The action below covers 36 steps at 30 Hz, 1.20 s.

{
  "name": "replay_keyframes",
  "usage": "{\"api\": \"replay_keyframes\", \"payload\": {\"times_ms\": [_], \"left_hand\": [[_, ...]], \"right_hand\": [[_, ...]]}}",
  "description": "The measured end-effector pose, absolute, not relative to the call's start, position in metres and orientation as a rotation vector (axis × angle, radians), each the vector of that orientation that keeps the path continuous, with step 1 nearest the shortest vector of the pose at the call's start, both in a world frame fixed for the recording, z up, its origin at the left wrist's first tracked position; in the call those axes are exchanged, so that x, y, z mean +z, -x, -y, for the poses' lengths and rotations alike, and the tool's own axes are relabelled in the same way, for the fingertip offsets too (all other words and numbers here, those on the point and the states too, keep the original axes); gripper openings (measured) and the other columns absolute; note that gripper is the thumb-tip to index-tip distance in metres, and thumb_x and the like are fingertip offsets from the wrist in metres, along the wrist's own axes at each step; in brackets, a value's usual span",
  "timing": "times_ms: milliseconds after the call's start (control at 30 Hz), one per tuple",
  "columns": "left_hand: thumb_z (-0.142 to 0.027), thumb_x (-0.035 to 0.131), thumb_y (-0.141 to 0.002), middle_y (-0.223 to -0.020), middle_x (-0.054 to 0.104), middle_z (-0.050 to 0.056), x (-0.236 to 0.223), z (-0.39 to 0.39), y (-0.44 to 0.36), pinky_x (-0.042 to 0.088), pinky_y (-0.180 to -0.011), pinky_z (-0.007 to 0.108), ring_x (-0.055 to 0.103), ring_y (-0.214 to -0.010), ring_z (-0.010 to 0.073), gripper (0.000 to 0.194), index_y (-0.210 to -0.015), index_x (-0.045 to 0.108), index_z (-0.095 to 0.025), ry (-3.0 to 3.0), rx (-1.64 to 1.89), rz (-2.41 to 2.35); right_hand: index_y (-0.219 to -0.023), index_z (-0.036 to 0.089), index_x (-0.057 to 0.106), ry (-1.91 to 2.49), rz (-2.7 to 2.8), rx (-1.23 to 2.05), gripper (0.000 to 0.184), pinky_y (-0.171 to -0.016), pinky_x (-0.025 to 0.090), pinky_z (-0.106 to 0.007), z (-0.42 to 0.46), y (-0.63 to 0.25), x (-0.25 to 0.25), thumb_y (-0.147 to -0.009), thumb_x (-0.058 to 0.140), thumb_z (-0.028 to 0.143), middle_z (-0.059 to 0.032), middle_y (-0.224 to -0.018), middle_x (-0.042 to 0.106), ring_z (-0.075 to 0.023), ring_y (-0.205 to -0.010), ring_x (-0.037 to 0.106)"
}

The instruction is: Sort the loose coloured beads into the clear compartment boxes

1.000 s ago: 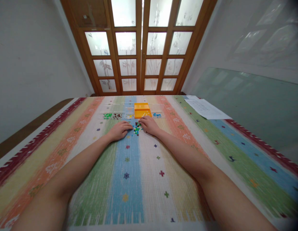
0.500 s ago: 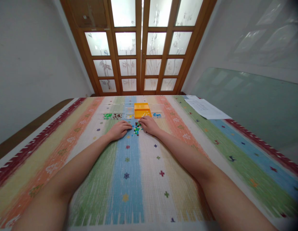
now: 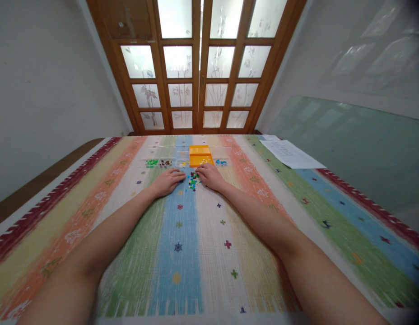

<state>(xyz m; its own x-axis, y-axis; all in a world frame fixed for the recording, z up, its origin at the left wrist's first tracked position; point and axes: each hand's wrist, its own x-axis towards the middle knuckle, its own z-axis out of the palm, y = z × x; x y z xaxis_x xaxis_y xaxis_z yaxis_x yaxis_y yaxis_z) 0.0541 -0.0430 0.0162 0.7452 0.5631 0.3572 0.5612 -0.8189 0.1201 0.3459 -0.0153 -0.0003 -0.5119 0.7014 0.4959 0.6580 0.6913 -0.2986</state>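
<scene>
A small pile of mixed beads, green, dark red, blue and pale yellow, lies on the striped cloth between my hands. My left hand rests at the pile's left side, its fingers stretched toward the beads and a little bent, with nothing visible in them. My right hand lies against the right edge of the pile, fingers reaching left over some beads; its fingertips are small and partly hidden. Just beyond stands an open orange box with a few pale pieces inside.
Clear compartments hold green beads, dark red beads, yellow beads and blue beads in a row beside the box. Papers lie at the far right of the striped tablecloth. Wooden doors stand behind the table.
The fingers of my left hand have shifted very slightly away from the pile. My right hand, the beads and the box look the same.
</scene>
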Motion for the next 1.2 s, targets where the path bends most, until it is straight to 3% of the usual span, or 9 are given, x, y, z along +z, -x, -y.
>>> {"api": "replay_keyframes", "payload": {"times_ms": [400, 567, 800, 967, 1200], "left_hand": [[-0.018, 0.047, -0.097, -0.137, 0.072, 0.011, 0.018, 0.023, -0.027, 0.044, -0.119, 0.054, 0.058, -0.131, 0.0298, 0.048, -0.138, 0.072, -0.020, -2.722, 0.940, -1.478], [-0.027, 0.048, -0.100, -0.122, 0.077, 0.012, 0.015, 0.024, -0.025, 0.049, -0.108, 0.052, 0.064, -0.116, 0.0318, 0.039, -0.124, 0.079, -0.020, -2.744, 0.752, -1.556], [-0.029, 0.055, -0.098, -0.112, 0.077, 0.012, 0.014, 0.026, -0.027, 0.048, -0.103, 0.049, 0.063, -0.111, 0.0330, 0.030, -0.110, 0.081, -0.023, -2.754, 0.612, -1.669], [-0.027, 0.057, -0.095, -0.105, 0.076, 0.011, 0.014, 0.026, -0.028, 0.050, -0.093, 0.042, 0.065, -0.104, 0.0303, 0.023, -0.098, 0.080, -0.023, -2.611, 0.689, -1.718], [-0.026, 0.058, -0.090, -0.083, 0.075, 0.004, 0.014, 0.020, -0.028, 0.049, -0.077, 0.032, 0.066, -0.077, 0.0227, 0.025, -0.104, 0.079, -0.022, -2.175, 0.978, -1.896]], "right_hand": [[-0.114, 0.022, 0.081, 1.031, 2.342, 0.107, 0.027, -0.099, 0.047, -0.038, 0.020, -0.346, 0.006, -0.104, 0.057, 0.020, -0.0102, -0.115, 0.075, -0.0246, -0.110, 0.062], [-0.114, 0.021, 0.081, 1.023, 2.341, 0.105, 0.026, -0.099, 0.047, -0.039, 0.020, -0.346, 0.006, -0.105, 0.056, 0.020, -0.0104, -0.114, 0.075, -0.0247, -0.109, 0.063], [-0.112, 0.023, 0.081, 1.002, 2.350, 0.113, 0.027, -0.099, 0.046, -0.039, 0.018, -0.346, 0.004, -0.105, 0.055, 0.020, -0.0096, -0.114, 0.074, -0.0244, -0.109, 0.061], [-0.110, 0.022, 0.081, 0.986, 2.347, 0.124, 0.026, -0.098, 0.046, -0.039, 0.019, -0.346, 0.004, -0.104, 0.056, 0.019, -0.0095, -0.114, 0.074, -0.0243, -0.108, 0.062], [-0.108, 0.022, 0.081, 0.946, 2.319, 0.143, 0.023, -0.099, 0.047, -0.040, 0.020, -0.345, 0.006, -0.104, 0.058, 0.020, -0.0101, -0.113, 0.075, -0.0246, -0.108, 0.063]]}}
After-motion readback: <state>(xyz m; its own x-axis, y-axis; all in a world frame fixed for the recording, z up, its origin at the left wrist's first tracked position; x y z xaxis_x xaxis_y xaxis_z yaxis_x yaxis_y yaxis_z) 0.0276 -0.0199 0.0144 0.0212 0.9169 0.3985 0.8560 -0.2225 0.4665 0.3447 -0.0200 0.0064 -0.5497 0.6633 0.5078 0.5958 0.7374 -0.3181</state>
